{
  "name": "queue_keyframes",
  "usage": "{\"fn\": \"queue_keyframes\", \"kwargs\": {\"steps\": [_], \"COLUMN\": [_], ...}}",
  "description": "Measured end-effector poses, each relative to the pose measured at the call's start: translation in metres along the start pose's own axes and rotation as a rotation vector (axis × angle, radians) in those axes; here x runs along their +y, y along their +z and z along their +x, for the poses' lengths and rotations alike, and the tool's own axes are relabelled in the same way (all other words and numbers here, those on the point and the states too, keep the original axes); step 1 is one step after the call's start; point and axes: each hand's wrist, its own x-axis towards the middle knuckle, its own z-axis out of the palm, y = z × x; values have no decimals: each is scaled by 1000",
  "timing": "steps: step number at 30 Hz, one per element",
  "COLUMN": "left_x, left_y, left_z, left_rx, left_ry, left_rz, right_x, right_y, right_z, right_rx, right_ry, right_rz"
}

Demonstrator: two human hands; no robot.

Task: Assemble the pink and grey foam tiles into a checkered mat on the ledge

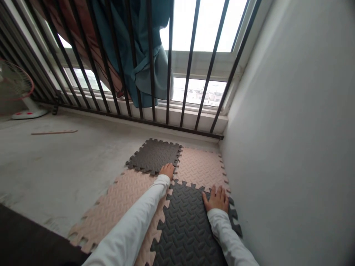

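Resting palm down near the point where four mats meet, the left hand (166, 171) covers the near right corner of the far dark mat (155, 153). Its fingers lie close together; with the underside hidden, I cannot tell whether they pinch an edge. Farther right in the head view, the right hand (216, 199) is spread out flat, gripping nothing, over the seam between the far pink mat (199, 164) and the near dark mat (185, 221), just beside the wall (291, 129). The near pink mat (122, 194) lies on the left, partly under the left sleeve (138, 214), and all four are on the floor (88, 155), short of the railing (151, 66).

The far dark mat's near teeth seem to sit over the near pink mat; if they are out of line with the slots, pressing there could leave a ridge or lift another corner. A push toward the right could buckle the near dark mat against the wall, and leaning on one corner might spring a neighbouring seam.

The middle seam points from near to far, leaning right; the cross seam runs left to right. Foreshortening makes the near pink mat look longest from near to far, but no true long axis can be told.
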Motion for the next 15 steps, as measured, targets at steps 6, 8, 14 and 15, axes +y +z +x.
{"fn": "queue_keyframes", "kwargs": {"steps": [6,8,14,15], "left_x": [9,12,20,20], "left_y": [1,0,-2,-2], "left_z": [-8,-10,-7,-6], "left_rx": [-43,-47,-56,-56], "left_ry": [34,37,23,21], "left_rz": [24,30,36,36], "right_x": [0,0,0,0], "right_y": [-3,-3,-2,-3], "right_z": [-1,-1,-1,-1], "right_rx": [-25,-30,-39,-38], "right_ry": [-3,3,12,11], "right_rz": [-1,8,41,42]}}
